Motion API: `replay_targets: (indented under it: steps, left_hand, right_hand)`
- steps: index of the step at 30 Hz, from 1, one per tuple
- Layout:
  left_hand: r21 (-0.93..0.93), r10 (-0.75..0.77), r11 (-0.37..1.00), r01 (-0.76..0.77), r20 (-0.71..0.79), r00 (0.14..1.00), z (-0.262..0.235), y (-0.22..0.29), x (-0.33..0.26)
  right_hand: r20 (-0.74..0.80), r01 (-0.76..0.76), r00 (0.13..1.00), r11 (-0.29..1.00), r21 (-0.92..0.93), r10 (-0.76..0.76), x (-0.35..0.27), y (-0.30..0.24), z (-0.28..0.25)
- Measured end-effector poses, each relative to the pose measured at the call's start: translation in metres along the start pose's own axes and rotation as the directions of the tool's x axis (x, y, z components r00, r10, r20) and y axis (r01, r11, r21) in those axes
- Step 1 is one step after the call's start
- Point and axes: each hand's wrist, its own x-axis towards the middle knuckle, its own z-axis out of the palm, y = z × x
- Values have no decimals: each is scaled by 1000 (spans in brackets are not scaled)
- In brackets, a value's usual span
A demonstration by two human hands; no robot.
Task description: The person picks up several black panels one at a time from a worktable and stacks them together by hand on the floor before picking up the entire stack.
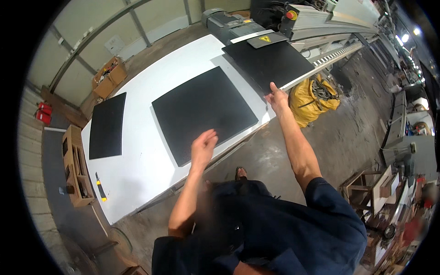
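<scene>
My right hand [277, 100] grips the near corner of a black panel [270, 59], thumb on top and the other fingers at its edge. The far part of that panel lies under a grey metal guard with a yellow warning triangle [265, 39]. Over the near edge of a second black panel [206, 110], my left hand [203, 147] hovers with its fingers curled together and nothing visible in them. This second panel lies on a white table [142, 169]. Further left lies a smaller black panel [107, 126], and a yellow and black utility knife [100, 187] rests near the table's left edge.
A grey motor [224, 25] and a machine with a red stop button [291, 15] stand at the back. Below the machine's rail sits a yellow sack [306, 106]. Cardboard box [110, 78] and wooden rack [78, 165] flank the table's left side.
</scene>
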Motion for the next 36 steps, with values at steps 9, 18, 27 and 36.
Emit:
replay_targets:
  steps: [9,18,27,36]
  left_hand:
    - [-170,-167,970,176,63,984,46,-4,60]
    - [-456,-317,875,163,-285,905,13,-24,67]
    - [-371,-298,926,71,-603,740,-78,-45,9]
    - [488,-7,804,340,-564,825,-116,-42,-16]
  right_hand:
    - [226,-171,954,977,-127,196,-64,53,20]
    - [260,-222,941,975,-16,219,-143,75,-3]
    - [307,-72,951,986,152,22,-130,53,-16]
    - [433,88,870,790,-607,236,-123,40,-38]
